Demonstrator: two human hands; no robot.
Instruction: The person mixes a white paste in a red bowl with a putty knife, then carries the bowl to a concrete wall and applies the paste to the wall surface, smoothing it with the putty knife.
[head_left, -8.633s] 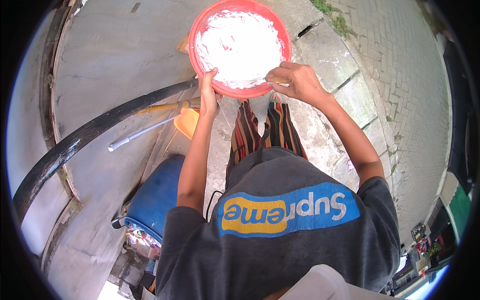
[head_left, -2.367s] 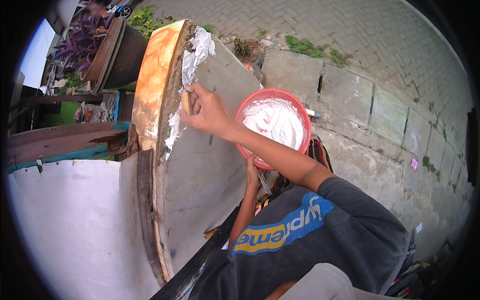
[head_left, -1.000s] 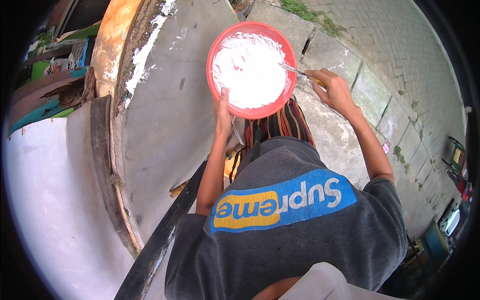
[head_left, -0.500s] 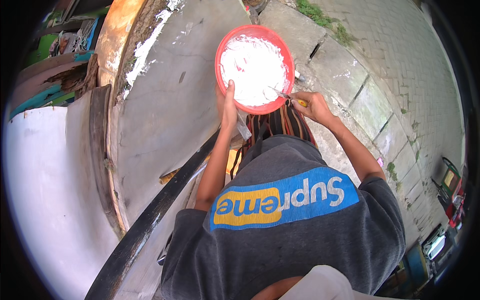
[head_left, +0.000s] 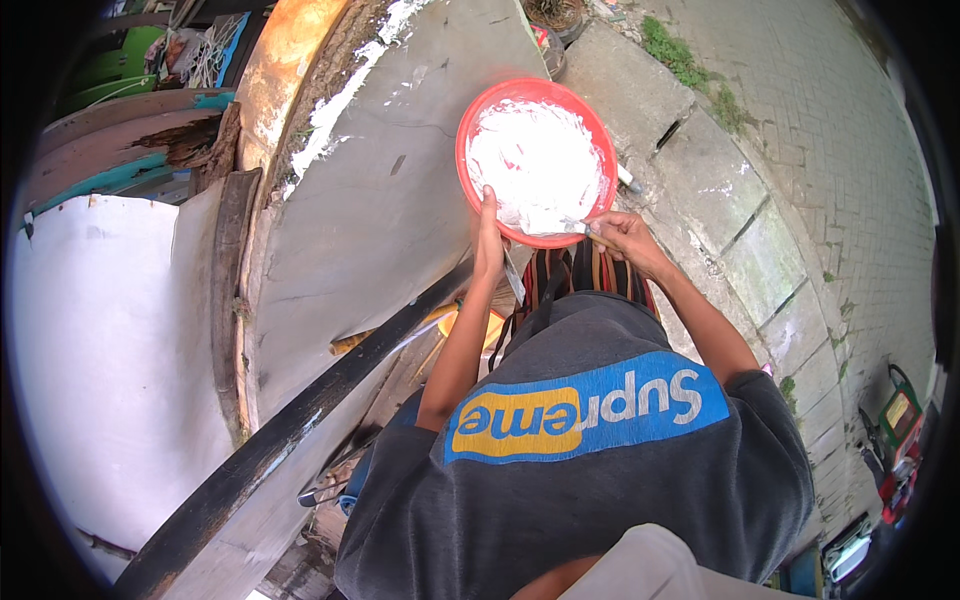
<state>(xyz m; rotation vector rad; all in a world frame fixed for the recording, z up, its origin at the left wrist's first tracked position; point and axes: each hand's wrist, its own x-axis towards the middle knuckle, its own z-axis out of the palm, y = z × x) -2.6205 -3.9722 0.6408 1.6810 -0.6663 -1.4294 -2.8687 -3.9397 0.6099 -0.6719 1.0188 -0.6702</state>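
A red plastic bowl (head_left: 467, 160) holds a thick white paste (head_left: 535, 155), smeared up its sides. My left hand (head_left: 489, 240) grips the bowl's near left edge, thumb over the rim. A flat greyish blade-like piece (head_left: 515, 281) sticks out below that hand; I cannot tell what it belongs to. At the near right rim, my right hand (head_left: 628, 240) is closed around the handle of a putty knife (head_left: 577, 227). The knife's blade lies in the paste just inside the rim.
A grey wall-like slab (head_left: 370, 200) stands left of the bowl, with a dark rail (head_left: 290, 430) running diagonally before it. A yellow container (head_left: 478, 325) sits below my left forearm. Concrete slabs (head_left: 760, 245) and paving (head_left: 830, 130) stretch to the right.
The view has shifted, so bowl and hands appear lower and further right. The putty knife has turned and its blade sits closer to the bowl's near rim.
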